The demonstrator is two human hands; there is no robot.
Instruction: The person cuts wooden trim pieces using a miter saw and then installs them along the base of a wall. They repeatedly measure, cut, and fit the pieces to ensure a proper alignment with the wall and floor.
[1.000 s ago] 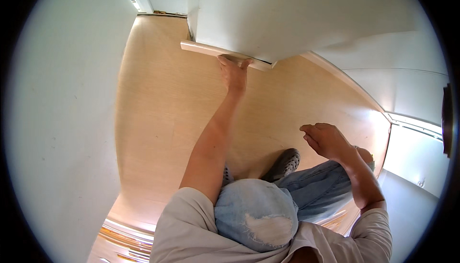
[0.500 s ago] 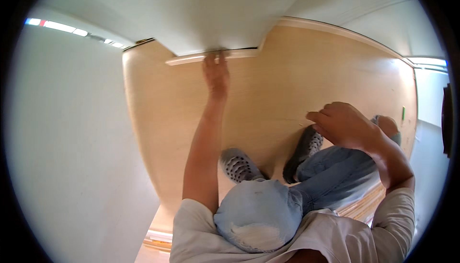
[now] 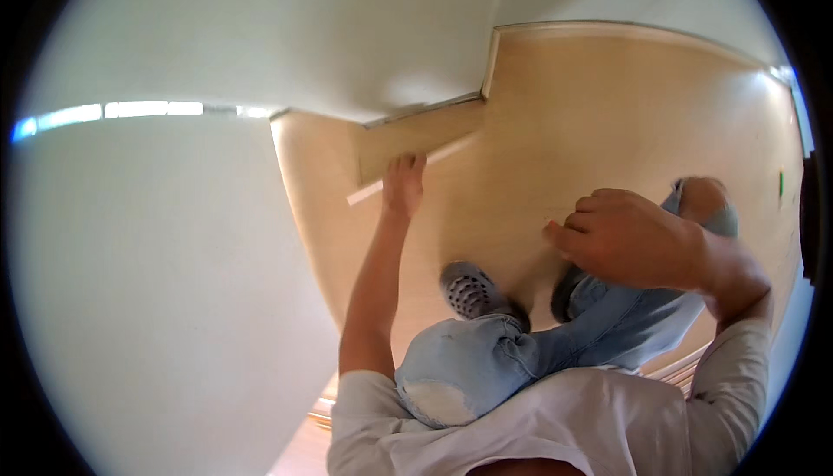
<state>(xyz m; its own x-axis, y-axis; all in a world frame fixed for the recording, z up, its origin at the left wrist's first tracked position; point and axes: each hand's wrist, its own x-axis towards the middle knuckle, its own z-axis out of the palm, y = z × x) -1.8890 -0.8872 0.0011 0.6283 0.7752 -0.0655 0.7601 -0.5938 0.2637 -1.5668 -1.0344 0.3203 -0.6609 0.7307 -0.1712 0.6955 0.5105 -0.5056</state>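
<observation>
Wood-look strip & flr, smooth-ish

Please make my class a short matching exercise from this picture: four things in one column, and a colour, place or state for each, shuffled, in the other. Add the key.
Things
1. Left hand
2. Jeans
3. Left shoe
4. Shirt

Descriptions
A. Grey, dotted with holes
B. Pale beige, short-sleeved
C. Fingers on the edge of a pale wood-coloured piece
D. Light blue and ripped

Right pairs
1-C
2-D
3-A
4-B
</observation>
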